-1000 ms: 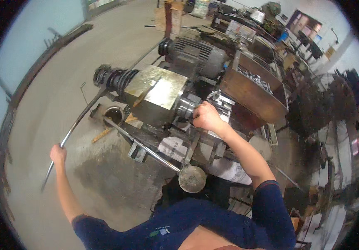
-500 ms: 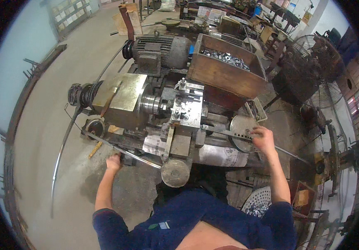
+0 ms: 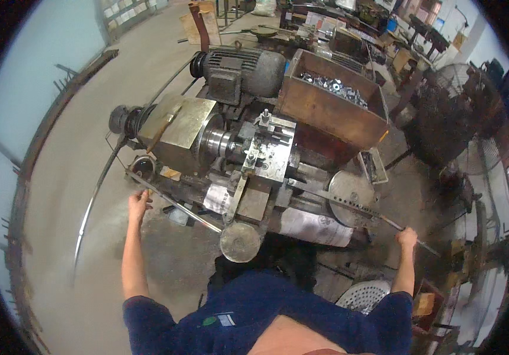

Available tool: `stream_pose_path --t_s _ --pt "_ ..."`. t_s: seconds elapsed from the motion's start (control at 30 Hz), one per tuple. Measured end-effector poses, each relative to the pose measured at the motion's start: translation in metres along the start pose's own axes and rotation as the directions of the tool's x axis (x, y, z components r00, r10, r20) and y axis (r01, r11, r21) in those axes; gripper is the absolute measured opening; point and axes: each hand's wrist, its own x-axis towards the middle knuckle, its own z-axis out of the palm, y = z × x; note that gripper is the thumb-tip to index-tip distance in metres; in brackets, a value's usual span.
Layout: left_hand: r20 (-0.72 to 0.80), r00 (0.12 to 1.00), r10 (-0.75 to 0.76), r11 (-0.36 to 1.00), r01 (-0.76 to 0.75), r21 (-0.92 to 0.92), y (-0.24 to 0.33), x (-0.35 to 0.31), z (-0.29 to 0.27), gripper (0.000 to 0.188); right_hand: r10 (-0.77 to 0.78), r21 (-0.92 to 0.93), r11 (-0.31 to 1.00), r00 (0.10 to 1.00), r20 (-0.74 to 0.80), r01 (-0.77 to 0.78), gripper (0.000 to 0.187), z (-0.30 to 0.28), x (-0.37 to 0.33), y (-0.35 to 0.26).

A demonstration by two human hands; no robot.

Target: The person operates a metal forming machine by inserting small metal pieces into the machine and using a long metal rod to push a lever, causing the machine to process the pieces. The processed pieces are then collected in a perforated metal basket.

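A small metal lathe stands before me, its bright chuck (image 3: 216, 144) beside a silver tool post block (image 3: 273, 154). My left hand (image 3: 140, 203) is at the left, just under the end of a long metal lever (image 3: 192, 216). Its fingers are curled round a yellow handle, mostly hidden in the grip. On the right, my right hand (image 3: 407, 236) is closed round the rod of another lever (image 3: 390, 222), which extends from a flat bar with a row of holes (image 3: 349, 204). Round metal discs lie near both levers, one at the front (image 3: 240, 242) and one at the right (image 3: 358, 183).
An electric motor (image 3: 245, 71) sits behind the lathe. Next to it, a wooden box (image 3: 325, 112) holds many small metal parts. A perforated basin (image 3: 364, 296) is by my right elbow. A large fan (image 3: 455, 112) stands at the right. Belts and a thin rod (image 3: 86, 213) run along the left.
My left hand has risen from beside the lathe's base to the yellow handle. My right hand has moved outward from the perforated bar and closed on the lever's rod. The view has shifted slightly.
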Motion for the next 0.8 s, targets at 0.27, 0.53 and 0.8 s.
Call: stream_pose_path --t_s 0.27,0.53,0.8 --pt "-0.148 0.982 -0.120 0.951 0.071 -0.302 0.025 -0.001 0.049 0.026 0.025 0.159 0.987 0.996 -0.088 -0.011 0.021 0.030 -0.109 -0.002" --pt "-0.189 0.977 -0.098 0.957 0.041 -0.286 0.009 0.006 0.046 0.024 0.053 0.490 0.866 0.993 0.109 -0.100 0.033 -0.003 -0.223 -0.052" --pt "-0.202 0.976 -0.074 0.981 0.035 -0.190 0.002 0.013 0.041 0.030 0.024 0.567 0.822 0.999 0.044 -0.045 0.029 0.026 -0.226 -0.045"
